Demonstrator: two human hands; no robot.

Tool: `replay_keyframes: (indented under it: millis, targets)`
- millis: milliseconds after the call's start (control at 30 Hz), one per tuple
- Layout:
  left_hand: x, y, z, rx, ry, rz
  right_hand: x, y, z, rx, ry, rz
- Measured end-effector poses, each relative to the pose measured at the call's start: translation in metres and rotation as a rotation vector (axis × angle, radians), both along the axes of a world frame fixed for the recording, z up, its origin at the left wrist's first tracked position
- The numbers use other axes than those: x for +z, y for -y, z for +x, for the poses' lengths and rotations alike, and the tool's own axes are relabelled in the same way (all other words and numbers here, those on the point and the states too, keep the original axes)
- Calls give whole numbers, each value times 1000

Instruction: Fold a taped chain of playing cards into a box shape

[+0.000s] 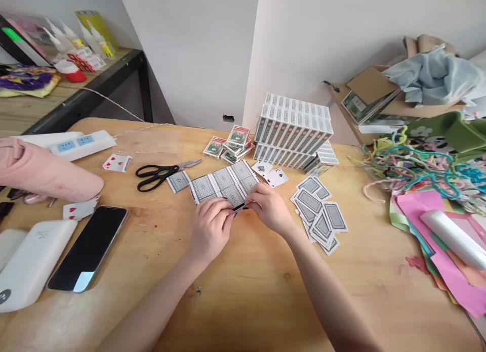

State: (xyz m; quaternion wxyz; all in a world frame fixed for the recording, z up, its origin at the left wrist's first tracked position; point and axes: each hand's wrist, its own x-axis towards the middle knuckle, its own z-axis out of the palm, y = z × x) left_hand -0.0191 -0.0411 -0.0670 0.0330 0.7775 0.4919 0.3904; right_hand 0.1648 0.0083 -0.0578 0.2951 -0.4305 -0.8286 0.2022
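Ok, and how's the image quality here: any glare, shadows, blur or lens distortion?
Head view: bright, even light; a pale reflection on the phone near its lower end; soft sheen on the tabletop at lower left; wide-angle stretch towards the edges, as in the pink roll; scissors readable, fine card print too small to judge.

smooth wood table (243, 301), glossy black phone (89, 251), matt paper cards (222, 182)

Both hands (238, 215) meet ahead, fingers pinched, forearms reaching inward.

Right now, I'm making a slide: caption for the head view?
Left hand and right hand meet at a card panel, near scissors and boxes.
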Motion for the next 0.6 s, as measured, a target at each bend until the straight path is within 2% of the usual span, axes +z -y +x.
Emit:
replay_keyframes:
  millis: [100, 200, 267, 333, 400, 467, 533, 600]
  targets:
    - [3, -4, -3, 38, 52, 18, 5, 6, -1, -74, -143, -38]
    - [14, -7, -10, 92, 140, 8, 9, 19, -1, -334, -330, -110]
    - [26, -7, -14, 141, 235, -43, 9, 30, -4, -498, -462, -290]
    - [37, -5, -12, 191, 369, -160, 9, 40, -11, -429, -598, -566]
    - [46, 0, -6, 213, 551, -320, 11, 47, -22, -287, -766, -686]
    - [52, 6, 4, 198, 743, -467, 16, 51, -34, -223, -950, -651]
    - [55, 11, 10, 163, 859, -581, 24, 51, -42, -279, -1061, -566]
    - [59, 13, 10, 121, 921, -633, 31, 49, -45, -301, -1060, -513]
